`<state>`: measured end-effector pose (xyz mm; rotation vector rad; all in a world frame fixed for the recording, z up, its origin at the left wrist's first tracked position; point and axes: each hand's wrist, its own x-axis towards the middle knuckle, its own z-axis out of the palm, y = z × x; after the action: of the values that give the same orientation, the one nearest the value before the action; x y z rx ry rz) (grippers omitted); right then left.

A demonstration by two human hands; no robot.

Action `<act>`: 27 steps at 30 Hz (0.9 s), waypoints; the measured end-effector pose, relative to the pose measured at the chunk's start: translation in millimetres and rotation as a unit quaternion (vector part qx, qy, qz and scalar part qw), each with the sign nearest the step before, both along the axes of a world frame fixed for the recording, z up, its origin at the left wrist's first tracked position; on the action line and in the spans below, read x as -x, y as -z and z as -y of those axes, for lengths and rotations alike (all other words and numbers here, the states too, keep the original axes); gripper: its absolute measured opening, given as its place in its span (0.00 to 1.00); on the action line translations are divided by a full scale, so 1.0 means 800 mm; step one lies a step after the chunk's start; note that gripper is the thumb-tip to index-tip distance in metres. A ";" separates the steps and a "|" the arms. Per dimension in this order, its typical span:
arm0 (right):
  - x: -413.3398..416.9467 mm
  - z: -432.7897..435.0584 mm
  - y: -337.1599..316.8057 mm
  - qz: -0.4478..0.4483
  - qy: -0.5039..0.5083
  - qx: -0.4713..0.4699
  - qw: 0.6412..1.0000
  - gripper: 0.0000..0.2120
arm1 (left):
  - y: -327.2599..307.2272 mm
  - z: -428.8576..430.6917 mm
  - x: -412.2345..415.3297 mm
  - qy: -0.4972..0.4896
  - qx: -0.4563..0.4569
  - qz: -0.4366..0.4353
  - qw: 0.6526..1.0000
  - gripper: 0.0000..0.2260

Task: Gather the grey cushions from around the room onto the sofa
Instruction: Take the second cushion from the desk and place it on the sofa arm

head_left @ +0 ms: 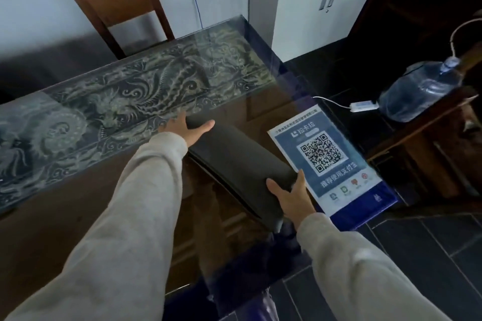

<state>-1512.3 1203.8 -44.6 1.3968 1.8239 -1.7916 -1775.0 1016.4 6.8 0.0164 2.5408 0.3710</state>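
Observation:
A dark grey cushion (238,161) lies on the glass-topped table (109,101), near its right end. My left hand (186,130) grips the cushion's far end, thumb on top and fingers behind it. At the near end, my right hand (292,195) holds the cushion with the thumb on its top face and the fingers around its right side. Both arms are in light grey sleeves. No sofa is in view.
A blue QR-code sheet (327,161) lies on the table just right of the cushion. A wooden chair (122,10) stands behind the table. At the right are a water bottle (420,88), a white cable and dark wooden furniture (427,138). Dark floor tiles lie below.

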 end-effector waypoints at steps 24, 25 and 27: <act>-0.809 -0.175 -0.178 -0.081 0.419 -0.258 0.867 0.51 | -0.102 -0.367 -0.691 0.262 -0.306 0.124 0.907 0.32; -0.869 -0.161 -0.181 -0.079 0.452 -0.261 0.849 0.50 | -0.107 -0.384 -0.748 0.297 -0.301 0.134 0.896 0.35; -0.986 -0.127 -0.186 -0.081 0.518 -0.267 0.808 0.48 | -0.118 -0.410 -0.867 0.361 -0.296 0.151 0.871 0.41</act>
<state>-723.4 1305.1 104.1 2.9853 1.8575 -1.8432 -1081.6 1344.5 101.3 1.0220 1.8405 0.7475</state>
